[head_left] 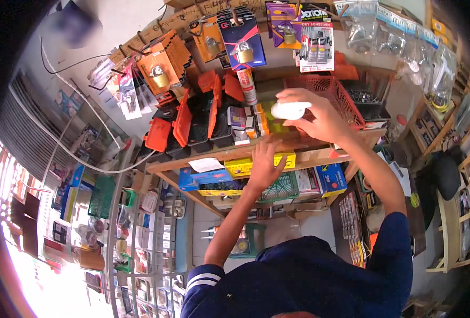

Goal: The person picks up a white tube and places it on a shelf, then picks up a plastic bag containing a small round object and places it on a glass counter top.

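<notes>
My right hand (320,114) is raised to a wooden shelf (229,155) and grips a small white oval object (289,110), in front of a red mesh basket (346,100). My left hand (264,161) lies flat with fingers spread on the shelf's front edge, over yellow boxes (240,167). Small stacked boxes (248,122) stand on the shelf between the two hands. What the white object is cannot be made out.
Orange and black cases (192,116) fill the shelf's left part. Carded padlocks (240,40) and bagged hardware (399,37) hang above. A green mesh basket (277,188) and blue boxes (330,177) sit on the lower shelf. A wire rack (134,238) of goods stands left, wooden shelving (457,212) right.
</notes>
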The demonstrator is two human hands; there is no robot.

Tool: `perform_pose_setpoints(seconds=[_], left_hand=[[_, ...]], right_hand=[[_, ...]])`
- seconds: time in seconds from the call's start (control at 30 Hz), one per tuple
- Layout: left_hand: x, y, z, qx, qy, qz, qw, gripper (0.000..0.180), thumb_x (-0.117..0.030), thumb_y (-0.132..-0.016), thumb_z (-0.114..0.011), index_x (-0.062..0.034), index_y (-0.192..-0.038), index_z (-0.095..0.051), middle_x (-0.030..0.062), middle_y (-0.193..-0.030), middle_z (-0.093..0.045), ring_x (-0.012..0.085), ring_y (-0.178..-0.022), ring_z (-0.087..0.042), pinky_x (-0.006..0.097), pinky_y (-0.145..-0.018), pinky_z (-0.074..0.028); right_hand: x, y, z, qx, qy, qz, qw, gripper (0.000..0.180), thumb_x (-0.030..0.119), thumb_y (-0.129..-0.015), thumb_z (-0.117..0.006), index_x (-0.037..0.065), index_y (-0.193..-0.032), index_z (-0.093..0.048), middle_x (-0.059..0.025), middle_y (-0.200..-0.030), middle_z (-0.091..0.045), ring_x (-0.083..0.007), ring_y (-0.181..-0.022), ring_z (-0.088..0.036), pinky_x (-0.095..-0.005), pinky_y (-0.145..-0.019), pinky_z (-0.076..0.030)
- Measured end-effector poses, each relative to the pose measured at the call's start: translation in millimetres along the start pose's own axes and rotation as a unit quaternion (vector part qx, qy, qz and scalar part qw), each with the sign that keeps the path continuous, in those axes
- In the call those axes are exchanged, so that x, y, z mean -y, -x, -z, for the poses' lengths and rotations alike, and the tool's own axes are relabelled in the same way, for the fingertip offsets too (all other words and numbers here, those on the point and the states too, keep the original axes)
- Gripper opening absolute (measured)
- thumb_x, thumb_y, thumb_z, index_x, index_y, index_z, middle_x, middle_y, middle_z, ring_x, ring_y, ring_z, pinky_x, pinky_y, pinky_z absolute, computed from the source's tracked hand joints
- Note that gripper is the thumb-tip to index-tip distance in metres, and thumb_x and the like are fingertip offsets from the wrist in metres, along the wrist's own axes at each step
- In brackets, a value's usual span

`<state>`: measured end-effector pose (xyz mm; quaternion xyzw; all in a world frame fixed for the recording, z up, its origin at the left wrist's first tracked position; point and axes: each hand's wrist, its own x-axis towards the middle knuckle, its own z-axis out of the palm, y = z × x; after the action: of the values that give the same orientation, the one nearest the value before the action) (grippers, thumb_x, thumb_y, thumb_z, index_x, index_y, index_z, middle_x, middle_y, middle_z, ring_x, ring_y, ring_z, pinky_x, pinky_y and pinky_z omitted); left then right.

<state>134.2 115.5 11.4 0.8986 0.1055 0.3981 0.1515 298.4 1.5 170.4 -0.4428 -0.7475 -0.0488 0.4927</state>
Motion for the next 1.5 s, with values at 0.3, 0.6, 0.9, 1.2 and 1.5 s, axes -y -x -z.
perform_pose_setpoints(seconds=[0.3,0.6,0.9,1.2,1.5], left_hand=[[18.3,19.6,-45.5,-0.048,-0.1,0.029,0.993,0.06,-0.017,-0.076,-0.073,-0.0046,-0.128,-0.047,0.0183,-0.132,-0.046,0.0389,-0.128,-0.041,0.054,-0.111,-0.028],[25.2,19.2,-56.3,-0.042,-0.142,0.06,0.987,0.055,-0.024,-0.08,-0.069,-0.0007,-0.124,-0.047,0.0182,-0.131,-0.047,0.0387,-0.127,-0.041,0.054,-0.111,-0.027],[22.3,16.3,-60.3,-0.045,-0.16,0.088,0.982,0.053,-0.023,-0.08,-0.07,-0.0061,-0.126,-0.049,0.0162,-0.13,-0.048,0.0362,-0.128,-0.041,0.053,-0.111,-0.028],[28.1,20.3,-61.7,-0.061,-0.151,0.085,0.983,0.054,-0.021,-0.079,-0.07,-0.0073,-0.127,-0.048,0.0154,-0.132,-0.048,0.0357,-0.129,-0.041,0.053,-0.112,-0.028],[20.0,16.1,-63.8,-0.065,-0.159,0.099,0.98,0.054,-0.021,-0.08,-0.07,-0.0069,-0.127,-0.049,0.0161,-0.132,-0.048,0.0375,-0.128,-0.041,0.053,-0.112,-0.028]], right_hand=[[-78.0,-39.5,-22.1,0.095,0.053,0.038,0.993,0.048,0.003,-0.076,-0.074,0.005,-0.12,-0.056,-0.0087,-0.121,-0.059,-0.0292,-0.11,-0.06,-0.0366,-0.093,-0.049],[-123.2,-81.6,-47.9,0.117,0.075,-0.01,0.99,0.048,0.017,-0.079,-0.073,0.004,-0.121,-0.052,-0.0176,-0.112,-0.061,-0.0343,-0.101,-0.061,-0.0413,-0.085,-0.049],[-187.4,-117.9,-82.7,0.024,0.008,0.013,1.0,0.066,0.019,-0.073,-0.082,0.003,-0.128,-0.049,-0.0192,-0.121,-0.058,-0.0361,-0.114,-0.053,-0.0438,-0.097,-0.042],[-190.0,-126.9,-95.1,-0.041,-0.026,-0.127,0.991,0.073,0.017,-0.068,-0.086,-0.002,-0.127,-0.046,-0.0202,-0.125,-0.054,-0.0333,-0.115,-0.053,-0.0417,-0.098,-0.043],[-199.1,-146.7,-93.8,-0.136,0.012,-0.051,0.989,0.052,0.007,-0.067,-0.081,0.003,-0.112,-0.055,-0.0173,-0.109,-0.059,-0.0317,-0.103,-0.058,-0.0416,-0.089,-0.046]])
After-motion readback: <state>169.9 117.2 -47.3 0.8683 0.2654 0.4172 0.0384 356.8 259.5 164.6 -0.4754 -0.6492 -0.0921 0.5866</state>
